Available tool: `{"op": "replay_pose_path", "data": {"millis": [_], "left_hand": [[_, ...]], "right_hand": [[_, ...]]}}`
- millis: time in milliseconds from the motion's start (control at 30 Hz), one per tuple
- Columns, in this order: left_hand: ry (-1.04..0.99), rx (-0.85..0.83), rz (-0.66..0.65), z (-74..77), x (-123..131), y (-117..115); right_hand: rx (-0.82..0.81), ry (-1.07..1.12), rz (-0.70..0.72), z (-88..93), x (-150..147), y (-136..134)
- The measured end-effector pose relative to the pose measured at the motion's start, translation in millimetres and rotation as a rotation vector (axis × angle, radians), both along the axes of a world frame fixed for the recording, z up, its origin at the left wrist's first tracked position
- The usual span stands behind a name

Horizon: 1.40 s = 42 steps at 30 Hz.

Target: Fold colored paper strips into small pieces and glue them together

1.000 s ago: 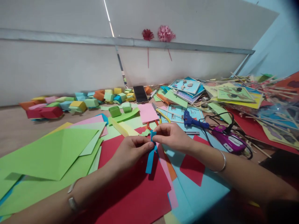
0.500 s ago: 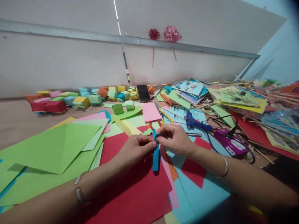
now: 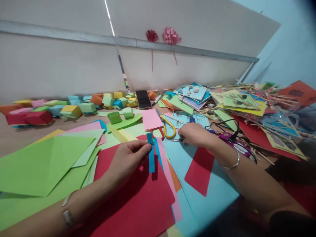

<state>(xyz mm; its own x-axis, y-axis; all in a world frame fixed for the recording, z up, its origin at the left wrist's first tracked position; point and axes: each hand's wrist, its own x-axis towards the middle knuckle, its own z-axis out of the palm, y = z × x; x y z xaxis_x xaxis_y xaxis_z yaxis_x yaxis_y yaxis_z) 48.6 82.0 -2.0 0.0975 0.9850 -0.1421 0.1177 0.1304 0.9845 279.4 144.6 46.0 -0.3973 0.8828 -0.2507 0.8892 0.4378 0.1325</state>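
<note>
My left hand (image 3: pixel 125 159) pinches a folded blue paper strip (image 3: pixel 150 154) between thumb and fingers, holding it upright above a red sheet (image 3: pixel 138 204). My right hand (image 3: pixel 195 134) lies apart from the strip, further right, with its fingers curled over the blue glue gun (image 3: pixel 192 119), of which only small parts show past the hand. Yellow-handled scissors (image 3: pixel 170 129) lie just left of that hand.
Large green sheets (image 3: pixel 41 164) cover the left. A light blue sheet (image 3: pixel 204 197) lies under my right forearm. Several folded paper boxes (image 3: pixel 71 110) and a phone (image 3: pixel 143 98) sit along the wall. Picture cards (image 3: pixel 190 92), skewers (image 3: pixel 271 95) and a purple device (image 3: pixel 233 144) crowd the right.
Both hands were working the blue strip together. My right hand has let go and moved right onto the glue gun; the left keeps the strip, now straighter and slightly lower left.
</note>
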Motion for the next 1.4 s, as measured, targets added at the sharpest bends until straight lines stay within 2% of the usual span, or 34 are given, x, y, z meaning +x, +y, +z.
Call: {"op": "replay_pose_path", "data": {"millis": [133,200,267,400,500,633,767,1167,1400], "left_hand": [[0.001,0.010,-0.019,-1.0,0,0],[-0.014,0.011,-0.022,-2.0,1,1],[-0.025,0.010,-0.026,-2.5,1,2],[-0.042,0.015,-0.036,-1.7,0,3],[-0.012,0.051,-0.024,-1.1,0,3],[-0.004,0.070,-0.004,-3.1,1,4],[-0.019,0.081,0.006,-6.0,1,5],[-0.033,0.105,-0.025,-5.9,0,5],[-0.032,0.082,-0.066,-1.5,0,3]], "right_hand": [[-0.009,0.012,0.080,6.9,1,-6],[0.002,0.128,0.126,13.3,2,-10],[0.035,0.334,0.188,16.0,1,-13],[0.076,0.708,0.411,5.6,-9,-18],[0.062,0.819,0.485,-7.8,-17,-20],[0.070,0.864,0.402,-19.0,-23,-22],[0.030,0.912,0.306,-21.3,-27,-25],[-0.273,1.085,0.178,-32.2,-30,-25],[-0.327,1.144,0.094,-30.5,-30,-24]]}}
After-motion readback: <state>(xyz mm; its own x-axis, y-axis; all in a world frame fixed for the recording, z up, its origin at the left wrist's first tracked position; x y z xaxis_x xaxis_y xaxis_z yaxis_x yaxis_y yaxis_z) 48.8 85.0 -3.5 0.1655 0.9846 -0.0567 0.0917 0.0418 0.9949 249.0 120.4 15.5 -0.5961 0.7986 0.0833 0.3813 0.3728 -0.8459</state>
